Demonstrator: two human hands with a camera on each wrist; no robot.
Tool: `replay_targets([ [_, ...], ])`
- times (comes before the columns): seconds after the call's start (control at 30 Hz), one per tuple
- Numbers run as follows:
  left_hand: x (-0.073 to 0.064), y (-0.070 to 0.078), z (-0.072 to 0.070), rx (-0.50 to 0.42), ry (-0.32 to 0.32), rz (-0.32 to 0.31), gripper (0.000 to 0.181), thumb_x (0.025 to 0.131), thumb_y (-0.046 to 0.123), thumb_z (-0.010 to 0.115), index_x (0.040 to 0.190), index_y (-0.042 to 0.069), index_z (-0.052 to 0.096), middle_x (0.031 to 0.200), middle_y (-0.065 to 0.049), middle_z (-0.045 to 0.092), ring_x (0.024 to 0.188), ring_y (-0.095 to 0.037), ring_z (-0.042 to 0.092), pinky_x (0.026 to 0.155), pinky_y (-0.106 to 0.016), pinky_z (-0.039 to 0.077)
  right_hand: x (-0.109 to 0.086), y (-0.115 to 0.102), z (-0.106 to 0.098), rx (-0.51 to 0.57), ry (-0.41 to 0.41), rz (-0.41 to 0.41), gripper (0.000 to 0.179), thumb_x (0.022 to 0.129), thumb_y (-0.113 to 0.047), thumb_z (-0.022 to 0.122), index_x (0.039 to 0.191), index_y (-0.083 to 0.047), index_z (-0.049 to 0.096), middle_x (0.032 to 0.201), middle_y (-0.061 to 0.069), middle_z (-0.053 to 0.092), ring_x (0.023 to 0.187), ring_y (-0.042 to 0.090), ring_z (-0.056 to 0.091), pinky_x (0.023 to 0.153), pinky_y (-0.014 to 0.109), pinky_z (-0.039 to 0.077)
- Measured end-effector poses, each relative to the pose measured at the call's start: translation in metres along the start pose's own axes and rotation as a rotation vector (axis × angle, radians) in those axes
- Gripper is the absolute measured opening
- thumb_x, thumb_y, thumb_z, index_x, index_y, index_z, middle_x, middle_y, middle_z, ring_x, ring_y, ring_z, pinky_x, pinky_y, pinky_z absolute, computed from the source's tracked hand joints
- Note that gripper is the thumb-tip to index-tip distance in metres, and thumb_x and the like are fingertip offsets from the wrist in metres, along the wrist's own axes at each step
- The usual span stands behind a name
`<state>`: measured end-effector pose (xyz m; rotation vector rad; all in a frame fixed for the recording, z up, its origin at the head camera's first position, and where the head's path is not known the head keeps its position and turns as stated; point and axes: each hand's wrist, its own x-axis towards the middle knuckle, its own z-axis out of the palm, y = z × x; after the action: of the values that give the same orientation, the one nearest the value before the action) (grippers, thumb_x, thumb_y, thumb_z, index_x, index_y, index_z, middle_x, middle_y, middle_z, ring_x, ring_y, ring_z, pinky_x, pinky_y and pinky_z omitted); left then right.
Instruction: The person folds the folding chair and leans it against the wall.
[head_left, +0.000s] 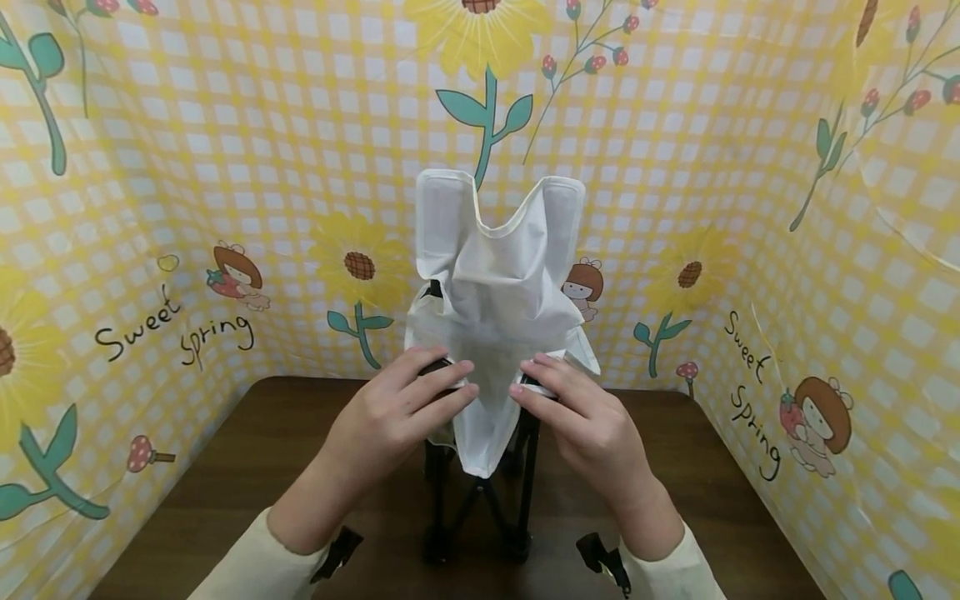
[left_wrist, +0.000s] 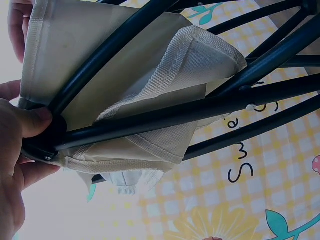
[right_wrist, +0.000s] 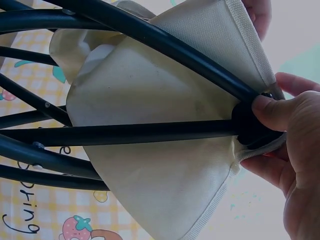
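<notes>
A small folding camp chair (head_left: 501, 287) stands partly folded in front of me, its white fabric sagging between black tube legs (head_left: 528, 467). My left hand (head_left: 390, 415) grips the near left corner of the seat. In the left wrist view, the thumb presses the black corner joint (left_wrist: 58, 131) while the fingers wrap over the fabric edge. On the opposite corner, my right hand (head_left: 592, 429) holds the matching joint (right_wrist: 244, 125) the same way, thumb beneath and fingers on top. Between the hands, the fabric's front edge dips to a point. The backrest rises behind with two flaps.
The chair stands on a dark brown wooden table (head_left: 247, 492). Yellow checked cloth (head_left: 300, 150) with flowers and lettering encloses the back and both sides. Black straps (head_left: 341, 552) hang at the cream sleeves (head_left: 258, 562).
</notes>
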<state>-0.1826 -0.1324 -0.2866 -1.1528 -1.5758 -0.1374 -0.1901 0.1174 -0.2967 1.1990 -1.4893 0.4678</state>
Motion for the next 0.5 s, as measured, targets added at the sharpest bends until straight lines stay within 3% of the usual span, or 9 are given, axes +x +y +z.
replay_targets([
  [0.5, 0.0023, 0.0024, 0.0076, 0.038, -0.016, 0.002, 0.033, 0.099, -0.005, 0.044, 0.109, 0.008, 0.072, 0.114, -0.008, 0.07, 0.105, -0.032, 0.064, 0.089, -0.042, 0.055, 0.0008, 0.0006, -0.0017, -0.007, -0.011, 0.014, 0.025, 0.095, 0.003, 0.053, 0.109, -0.005, 0.073, 0.11, 0.016, 0.069, 0.1, 0.033, 0.068, 0.092, 0.04, 0.054],
])
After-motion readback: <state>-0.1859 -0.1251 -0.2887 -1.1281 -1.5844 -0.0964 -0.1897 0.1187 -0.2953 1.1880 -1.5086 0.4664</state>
